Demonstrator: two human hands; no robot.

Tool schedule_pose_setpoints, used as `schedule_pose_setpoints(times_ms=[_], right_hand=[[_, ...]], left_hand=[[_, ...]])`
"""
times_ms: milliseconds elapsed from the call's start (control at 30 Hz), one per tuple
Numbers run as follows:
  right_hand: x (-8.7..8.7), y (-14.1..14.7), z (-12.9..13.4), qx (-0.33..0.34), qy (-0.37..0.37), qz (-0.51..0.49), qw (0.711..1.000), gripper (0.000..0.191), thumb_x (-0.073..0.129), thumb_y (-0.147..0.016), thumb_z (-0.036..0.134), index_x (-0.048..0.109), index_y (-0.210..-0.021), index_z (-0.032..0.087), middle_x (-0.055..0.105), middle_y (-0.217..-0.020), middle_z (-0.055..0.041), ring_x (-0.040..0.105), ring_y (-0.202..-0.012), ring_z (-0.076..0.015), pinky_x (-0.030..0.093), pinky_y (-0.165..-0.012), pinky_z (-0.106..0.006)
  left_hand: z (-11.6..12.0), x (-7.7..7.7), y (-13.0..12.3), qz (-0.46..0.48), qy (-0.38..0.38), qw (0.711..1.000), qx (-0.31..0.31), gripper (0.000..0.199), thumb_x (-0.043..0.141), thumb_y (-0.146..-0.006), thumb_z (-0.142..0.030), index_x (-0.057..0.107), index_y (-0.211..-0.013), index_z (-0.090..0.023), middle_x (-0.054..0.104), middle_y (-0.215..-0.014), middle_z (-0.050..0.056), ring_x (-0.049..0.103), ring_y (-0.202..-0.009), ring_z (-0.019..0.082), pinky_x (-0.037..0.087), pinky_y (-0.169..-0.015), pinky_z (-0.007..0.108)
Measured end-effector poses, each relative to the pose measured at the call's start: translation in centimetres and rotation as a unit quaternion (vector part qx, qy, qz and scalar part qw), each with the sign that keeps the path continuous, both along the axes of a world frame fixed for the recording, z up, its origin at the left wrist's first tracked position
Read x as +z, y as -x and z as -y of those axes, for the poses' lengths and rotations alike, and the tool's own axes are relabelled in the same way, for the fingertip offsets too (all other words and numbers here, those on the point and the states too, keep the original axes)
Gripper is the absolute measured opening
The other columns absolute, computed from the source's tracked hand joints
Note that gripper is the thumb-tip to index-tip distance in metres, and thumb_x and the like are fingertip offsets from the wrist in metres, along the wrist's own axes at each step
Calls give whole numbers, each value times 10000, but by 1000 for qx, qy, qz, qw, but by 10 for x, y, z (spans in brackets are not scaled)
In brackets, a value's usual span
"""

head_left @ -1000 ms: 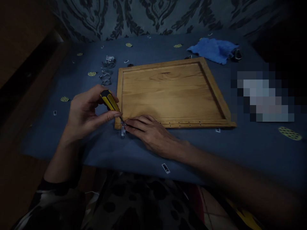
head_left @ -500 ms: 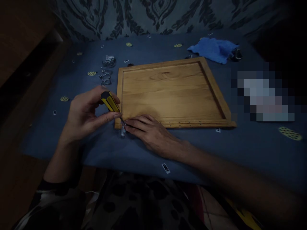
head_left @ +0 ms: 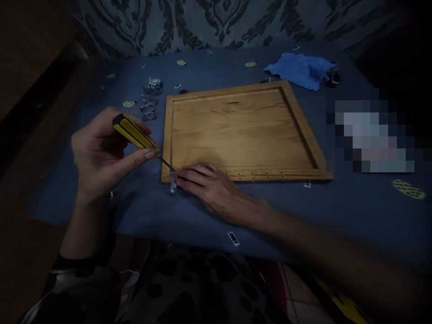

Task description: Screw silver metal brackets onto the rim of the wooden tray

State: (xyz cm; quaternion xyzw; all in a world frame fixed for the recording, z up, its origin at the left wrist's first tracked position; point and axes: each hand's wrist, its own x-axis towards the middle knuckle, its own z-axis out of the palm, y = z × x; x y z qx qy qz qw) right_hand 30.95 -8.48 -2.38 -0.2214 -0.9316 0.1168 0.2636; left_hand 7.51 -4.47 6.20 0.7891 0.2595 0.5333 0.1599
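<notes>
Left hand is pinching a screwdriver between thumb and fingers, while the right hand is lying low with its fingertips touching a metal hinge — whether they are gripping it or just pressing, I cannot tell.

Taking the board's middle as the dial's centre, the left hand is sitting near nine, the right hand near seven and the hinge near eight. The wooden board is lying flat on the blue table cover. It is looking stiff and fairly weighty, best lifted with both hands by the frame at three and nine. The screwdriver is looking light and rigid, its ribbed handle offering the surer hold. The hinge is probably hard, smooth and a bit slippery; its part jutting toward the person is giving fingers some purchase.

At three, a blocky blur is hiding whatever is there, and darkness is swallowing the corner beyond. Toward one or two, a blue rag is partly covering a dark object. At ten, loose metal parts are blending together. Smallest of all, the screwdriver's tip is disappearing beside the right fingertips — any screw there is staying unreadable.
</notes>
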Motion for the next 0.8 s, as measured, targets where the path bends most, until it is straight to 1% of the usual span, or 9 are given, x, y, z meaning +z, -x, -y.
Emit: schedule_pose_setpoints(times_ms=[167,267,367,467,567,667,800], right_hand=[[1,1,1,-5,-7,1,1000,398,441,-1003,58,592,-1371,74,666,-1377,-162,575,-1259,-283,490,-1038,-481],[2,1,1,-9,-11,8,1000,396,430,-1008,60,598,-1367,75,666,-1378,-157,572,-1267,-277,486,-1050,-472],[1,1,1,-13,-18,9,1000,404,427,-1007,63,601,-1371,87,667,-1376,-152,576,-1268,-271,494,-1045,-459],[0,1,1,-10,-13,2,1000,427,452,-984,44,594,-1384,86,662,-1378,-171,581,-1267,-277,500,-1036,-479],[0,1,0,-6,3,4,1000,457,451,-973,33,588,-1400,119,656,-1391,-166,578,-1275,-278,502,-1032,-503],[1,1,0,-3,12,12,1000,459,445,-976,48,589,-1402,141,654,-1395,-158,581,-1268,-283,504,-1020,-507],[2,1,0,-7,13,18,1000,444,423,-992,55,591,-1394,139,656,-1394,-150,581,-1270,-274,501,-1025,-488]], left_hand=[[-2,-4,3,-38,12,999,-6,318,912,-717,-173,753,-993,-186,717,-853,-7,668,-734,101,570,-618,203],[-2,-5,4,-51,12,999,-6,318,914,-725,-194,753,-998,-181,703,-840,-12,658,-713,98,567,-605,203],[-2,-5,4,-55,12,998,-8,329,922,-727,-247,742,-986,-152,688,-823,-12,645,-689,89,561,-589,197],[-2,-5,3,-54,9,998,-11,346,924,-728,-287,733,-984,-152,681,-826,-16,646,-693,91,568,-588,204],[-1,-5,2,-50,9,999,-7,344,928,-722,-297,739,-978,-166,676,-824,-21,657,-690,98,581,-586,220],[1,-5,3,-48,25,998,-9,341,931,-709,-254,749,-987,-177,687,-815,-17,651,-680,100,571,-572,214],[1,-7,5,-50,40,998,-28,330,915,-715,-174,757,-1005,-182,695,-817,-9,649,-685,101,560,-572,202]])
